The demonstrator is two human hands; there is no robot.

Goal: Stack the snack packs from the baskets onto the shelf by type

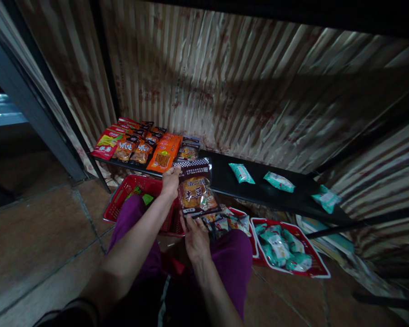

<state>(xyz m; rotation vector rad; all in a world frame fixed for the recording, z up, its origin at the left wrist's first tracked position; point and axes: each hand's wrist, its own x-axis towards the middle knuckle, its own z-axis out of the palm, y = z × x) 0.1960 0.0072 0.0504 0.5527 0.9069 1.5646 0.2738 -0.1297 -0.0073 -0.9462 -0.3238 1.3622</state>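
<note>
While L hand (pixel 171 181) & R hand (pixel 197 237) fingers clamp brn pkt (pixel 197 190), chkd top, golden centre show.

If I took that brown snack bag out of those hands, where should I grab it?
Probably the checkered top strip, near its right corner, coming from the right. That flat corner looks free: the left hand holds the brown bag by its upper left, and the right hand touches its bottom.
</note>
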